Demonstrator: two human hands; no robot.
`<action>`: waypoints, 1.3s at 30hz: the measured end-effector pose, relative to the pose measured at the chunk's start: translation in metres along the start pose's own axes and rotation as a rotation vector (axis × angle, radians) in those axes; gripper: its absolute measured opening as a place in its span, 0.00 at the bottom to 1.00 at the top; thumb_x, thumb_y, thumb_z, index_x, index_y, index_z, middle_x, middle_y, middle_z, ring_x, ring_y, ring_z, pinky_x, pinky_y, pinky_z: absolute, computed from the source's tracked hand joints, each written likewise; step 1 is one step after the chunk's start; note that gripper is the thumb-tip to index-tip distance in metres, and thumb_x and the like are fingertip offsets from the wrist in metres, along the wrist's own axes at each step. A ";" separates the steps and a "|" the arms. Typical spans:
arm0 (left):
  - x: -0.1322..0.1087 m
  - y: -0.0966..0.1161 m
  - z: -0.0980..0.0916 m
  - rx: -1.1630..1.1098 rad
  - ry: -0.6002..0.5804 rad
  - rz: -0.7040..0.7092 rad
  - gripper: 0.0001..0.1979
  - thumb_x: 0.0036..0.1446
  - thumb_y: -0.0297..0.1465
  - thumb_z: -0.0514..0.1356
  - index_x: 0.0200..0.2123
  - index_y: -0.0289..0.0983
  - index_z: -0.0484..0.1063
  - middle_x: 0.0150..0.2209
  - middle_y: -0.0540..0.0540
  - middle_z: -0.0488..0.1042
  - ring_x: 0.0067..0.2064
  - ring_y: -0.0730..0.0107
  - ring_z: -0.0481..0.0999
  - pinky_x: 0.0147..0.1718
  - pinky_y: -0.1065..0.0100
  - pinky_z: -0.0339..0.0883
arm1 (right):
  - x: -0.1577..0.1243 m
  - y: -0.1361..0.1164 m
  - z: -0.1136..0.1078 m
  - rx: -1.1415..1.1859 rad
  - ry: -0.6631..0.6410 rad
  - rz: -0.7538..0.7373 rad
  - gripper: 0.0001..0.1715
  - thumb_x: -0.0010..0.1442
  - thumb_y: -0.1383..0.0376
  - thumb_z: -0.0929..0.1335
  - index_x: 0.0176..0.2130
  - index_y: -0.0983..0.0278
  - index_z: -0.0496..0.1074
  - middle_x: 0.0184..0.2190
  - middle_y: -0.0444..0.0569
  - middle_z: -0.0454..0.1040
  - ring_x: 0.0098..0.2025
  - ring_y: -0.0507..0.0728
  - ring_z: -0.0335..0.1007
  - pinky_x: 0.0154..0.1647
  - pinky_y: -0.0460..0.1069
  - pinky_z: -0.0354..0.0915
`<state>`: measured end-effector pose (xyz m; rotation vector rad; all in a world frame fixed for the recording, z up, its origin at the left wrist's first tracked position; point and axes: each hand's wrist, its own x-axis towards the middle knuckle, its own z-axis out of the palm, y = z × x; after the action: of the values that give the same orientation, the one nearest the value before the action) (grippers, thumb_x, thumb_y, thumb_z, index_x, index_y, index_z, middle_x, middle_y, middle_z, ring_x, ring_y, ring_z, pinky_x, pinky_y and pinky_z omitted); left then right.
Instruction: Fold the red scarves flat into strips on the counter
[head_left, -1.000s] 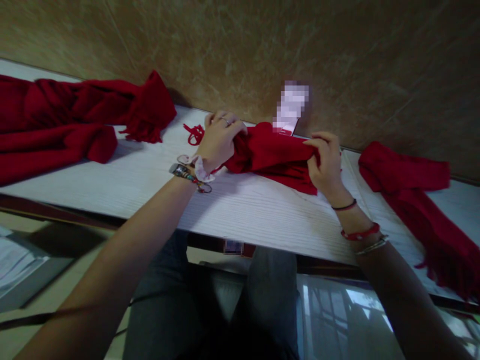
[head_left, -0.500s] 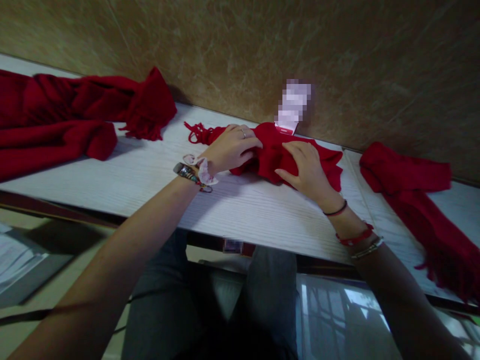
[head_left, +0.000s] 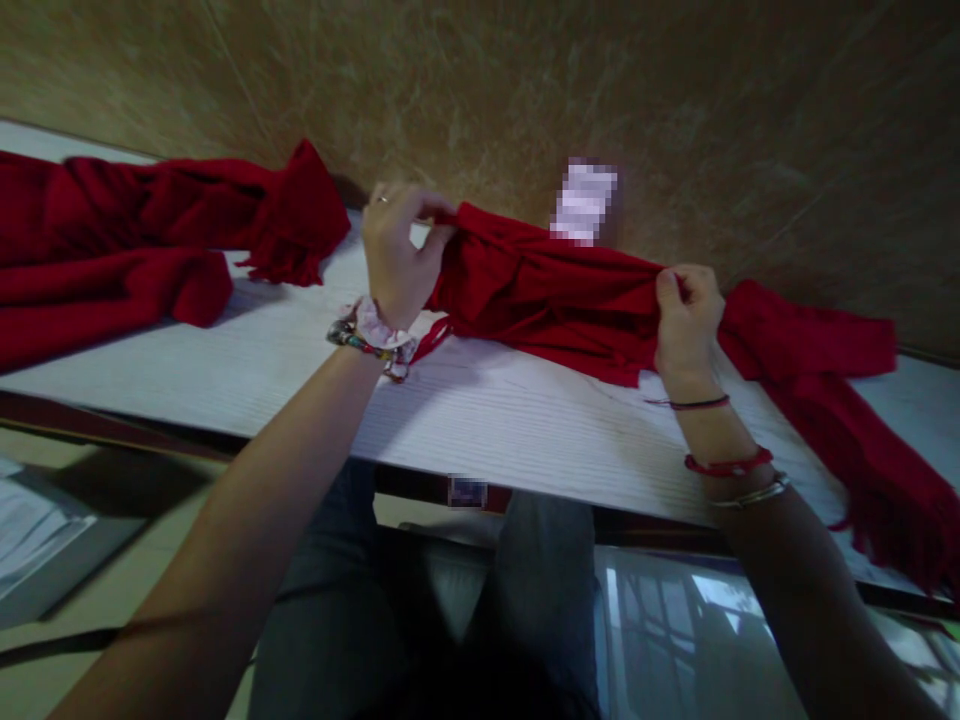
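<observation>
A red fringed scarf [head_left: 551, 295] is stretched lengthwise between my hands above the white wood-grain tabletop [head_left: 480, 420]. My left hand [head_left: 401, 235] pinches its upper left corner between thumb and fingers. At the other end, my right hand [head_left: 688, 305] grips the upper right corner. The cloth hangs in loose folds, and some fringe strands show near my left wrist. Behind the scarf, a blurred-out pale card [head_left: 585, 200] stands against the wall.
More red scarves [head_left: 172, 215] lie heaped on the left. Another folded red scarf [head_left: 817, 350] with fringe rests on the right. A brown marbled wall [head_left: 480, 90] backs the narrow table. Papers in a grey tray [head_left: 97, 555] are at lower left, below table height.
My hands have moved apart, each taking hold of an upper corner. The bunched scarf is now spread and lifted between them, covering the lower part of the card.
</observation>
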<state>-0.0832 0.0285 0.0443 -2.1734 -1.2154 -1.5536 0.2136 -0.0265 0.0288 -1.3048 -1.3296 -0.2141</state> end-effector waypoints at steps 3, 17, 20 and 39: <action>0.001 -0.008 0.003 -0.053 0.005 -0.131 0.03 0.60 0.32 0.53 0.35 0.39 0.65 0.32 0.52 0.70 0.35 0.72 0.65 0.37 0.63 0.62 | 0.004 0.009 -0.002 -0.038 -0.016 -0.002 0.10 0.57 0.60 0.62 0.26 0.60 0.64 0.28 0.48 0.65 0.33 0.57 0.62 0.39 0.56 0.62; -0.004 0.025 -0.002 -0.141 -0.687 0.404 0.20 0.44 0.19 0.48 0.39 0.38 0.71 0.38 0.47 0.72 0.43 0.64 0.69 0.44 0.61 0.60 | -0.025 -0.041 -0.003 -0.015 -0.872 -0.547 0.18 0.58 0.60 0.61 0.48 0.59 0.68 0.50 0.54 0.64 0.54 0.63 0.58 0.54 0.63 0.57; -0.004 0.030 -0.006 -0.160 -0.782 0.402 0.18 0.48 0.23 0.49 0.42 0.37 0.70 0.41 0.47 0.73 0.43 0.65 0.70 0.46 0.62 0.60 | -0.026 -0.034 -0.001 0.016 -0.939 -0.546 0.21 0.58 0.53 0.62 0.45 0.62 0.70 0.51 0.56 0.62 0.55 0.63 0.57 0.54 0.62 0.57; -0.004 0.022 0.000 -0.016 -0.191 0.113 0.06 0.61 0.31 0.51 0.35 0.38 0.67 0.37 0.49 0.72 0.43 0.67 0.67 0.43 0.61 0.62 | -0.009 0.011 0.011 0.104 -0.206 -0.109 0.07 0.58 0.62 0.61 0.34 0.61 0.66 0.33 0.48 0.68 0.38 0.57 0.66 0.41 0.57 0.65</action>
<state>-0.0682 0.0123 0.0468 -2.4014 -1.1126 -1.3414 0.2121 -0.0188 0.0127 -1.1920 -1.5674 -0.0853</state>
